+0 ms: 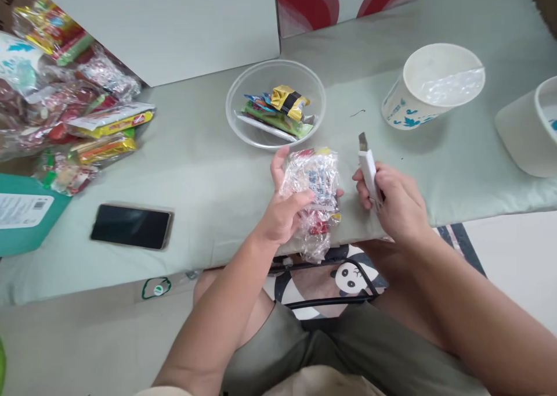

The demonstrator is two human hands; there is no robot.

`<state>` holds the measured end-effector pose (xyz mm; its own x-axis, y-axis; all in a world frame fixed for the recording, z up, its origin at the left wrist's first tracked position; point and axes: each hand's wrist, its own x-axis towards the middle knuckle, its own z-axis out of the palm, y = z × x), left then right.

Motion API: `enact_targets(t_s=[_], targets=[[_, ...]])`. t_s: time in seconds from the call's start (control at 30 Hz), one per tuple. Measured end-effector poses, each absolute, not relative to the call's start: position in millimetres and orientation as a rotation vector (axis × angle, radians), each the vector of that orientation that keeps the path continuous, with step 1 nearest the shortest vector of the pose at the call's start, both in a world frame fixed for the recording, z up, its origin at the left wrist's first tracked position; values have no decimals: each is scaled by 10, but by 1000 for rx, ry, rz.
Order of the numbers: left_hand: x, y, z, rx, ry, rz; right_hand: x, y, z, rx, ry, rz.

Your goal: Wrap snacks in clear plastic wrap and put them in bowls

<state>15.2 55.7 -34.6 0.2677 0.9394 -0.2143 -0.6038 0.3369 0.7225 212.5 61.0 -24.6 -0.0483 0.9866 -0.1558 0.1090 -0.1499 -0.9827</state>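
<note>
And there on our far left we had the teal container beside a heap of wrapped snacks, with the dark phone lying flat on the cloth-covered counter. Moving across, we came to the clear bowl, colourful packets piled inside it, and just in front of it, the main action! Our left hand was closed on the crinkled clear packet, thumb pressed across its face, lower end reaching over the counter's near edge in our view. If that grip slackened, we judged, the packet could slip towards our lap. Then, just to the right, the danger: our right hand was curled firmly round the box cutter, blade exposed and apart from the plastic. A slick film or too hard a push might have sent that edge skidding into our left fingers, or too deep into the contents. Farther right stood the paper cup and a second cup, where a careless right elbow could have caused a spill.
</note>
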Motion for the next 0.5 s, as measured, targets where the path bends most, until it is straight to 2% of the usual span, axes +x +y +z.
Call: enact_targets(t_s=[0.13,0.37,0.5], targets=[[114,504,-317,618,751,1074,2076,523,-329,-1137,-1284,1295],[99,473,-298,516,823,1004,2054,350,-283,-775,-2134,964],[81,458,-330,538,884,1023,1992,299,-386,-785,-2357,713]])
